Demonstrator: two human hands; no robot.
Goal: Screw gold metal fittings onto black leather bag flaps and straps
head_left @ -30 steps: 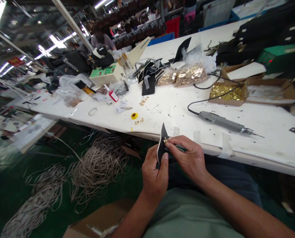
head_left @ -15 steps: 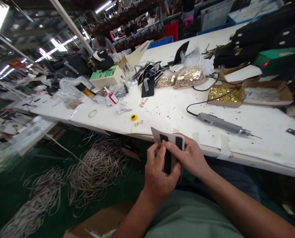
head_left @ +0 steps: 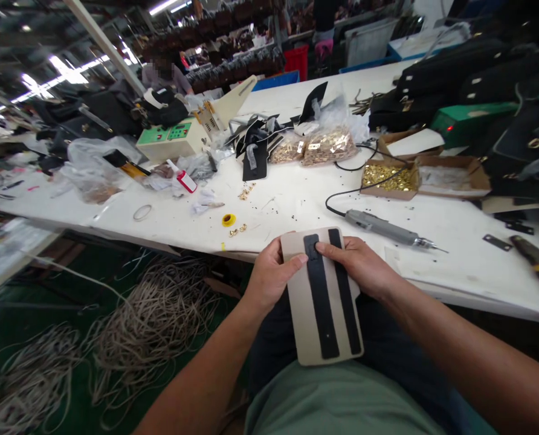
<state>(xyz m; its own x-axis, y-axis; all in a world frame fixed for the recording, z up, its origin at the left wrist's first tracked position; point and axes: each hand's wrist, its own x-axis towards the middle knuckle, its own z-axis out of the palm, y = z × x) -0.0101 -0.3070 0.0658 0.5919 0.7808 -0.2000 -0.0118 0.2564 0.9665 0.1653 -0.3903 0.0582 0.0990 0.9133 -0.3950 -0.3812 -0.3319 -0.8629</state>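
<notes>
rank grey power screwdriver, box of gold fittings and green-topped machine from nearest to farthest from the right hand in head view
1. grey power screwdriver, just beyond the right hand holding the beige panel
2. box of gold fittings, farther back, right side
3. green-topped machine, far back on the left

Your left hand [head_left: 269, 275] and right hand [head_left: 358, 266] grip a beige panel [head_left: 303, 320] with two black strips [head_left: 321, 302] over your lap. An electric screwdriver [head_left: 382, 228] lies on the white table [head_left: 455, 266] just beyond.
</notes>
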